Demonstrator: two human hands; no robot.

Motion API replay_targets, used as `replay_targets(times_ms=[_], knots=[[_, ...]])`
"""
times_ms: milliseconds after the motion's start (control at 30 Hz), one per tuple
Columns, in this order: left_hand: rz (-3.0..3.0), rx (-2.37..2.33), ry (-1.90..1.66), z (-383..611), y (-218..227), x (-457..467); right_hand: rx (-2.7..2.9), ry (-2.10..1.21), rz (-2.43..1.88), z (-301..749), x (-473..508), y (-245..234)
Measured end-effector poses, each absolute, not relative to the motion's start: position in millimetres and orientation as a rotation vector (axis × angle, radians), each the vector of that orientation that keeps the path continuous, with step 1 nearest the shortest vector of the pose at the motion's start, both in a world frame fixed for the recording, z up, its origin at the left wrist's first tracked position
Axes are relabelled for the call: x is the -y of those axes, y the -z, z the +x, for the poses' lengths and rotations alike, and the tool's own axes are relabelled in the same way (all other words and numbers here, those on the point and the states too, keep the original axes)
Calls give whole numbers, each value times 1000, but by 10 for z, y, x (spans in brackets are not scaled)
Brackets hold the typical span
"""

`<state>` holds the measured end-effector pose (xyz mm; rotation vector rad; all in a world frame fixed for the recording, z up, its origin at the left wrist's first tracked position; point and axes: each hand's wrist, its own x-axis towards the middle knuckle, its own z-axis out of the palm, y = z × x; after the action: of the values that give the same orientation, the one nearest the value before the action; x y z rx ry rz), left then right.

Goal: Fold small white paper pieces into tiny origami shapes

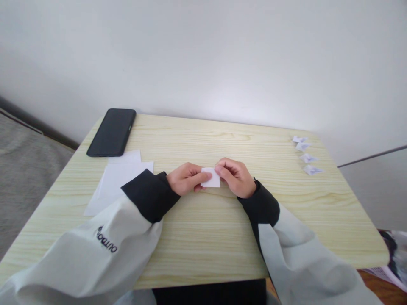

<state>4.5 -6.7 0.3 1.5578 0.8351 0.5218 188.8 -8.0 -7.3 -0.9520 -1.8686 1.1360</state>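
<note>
A small white square of paper (212,181) is held up above the middle of the table. My left hand (186,178) grips its left side, the thumb lying flat across the front and the fingers behind. At the upper right corner my right hand (235,177) pinches the same paper between thumb and fingers. Whether the square is folded in layers I cannot tell. Parts of the fingers behind it are hidden.
White paper sheets (119,176) lie overlapping at the left, partly under my left sleeve. Beyond them is a black smartphone (112,132). Several small folded paper pieces (309,158) stand in a row at the right of the wooden table (210,237). A white wall (203,59) borders its back edge.
</note>
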Motion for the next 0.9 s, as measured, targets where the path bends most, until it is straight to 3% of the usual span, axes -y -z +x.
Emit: replay_targets(times_ms=[600,900], knots=[[1482,-838,-796,98,82,51,1565,-1268,-982,1847,93,122],[1432,-1007,-919,95,95,10,1817,-1153,-1017,1876,104,87]])
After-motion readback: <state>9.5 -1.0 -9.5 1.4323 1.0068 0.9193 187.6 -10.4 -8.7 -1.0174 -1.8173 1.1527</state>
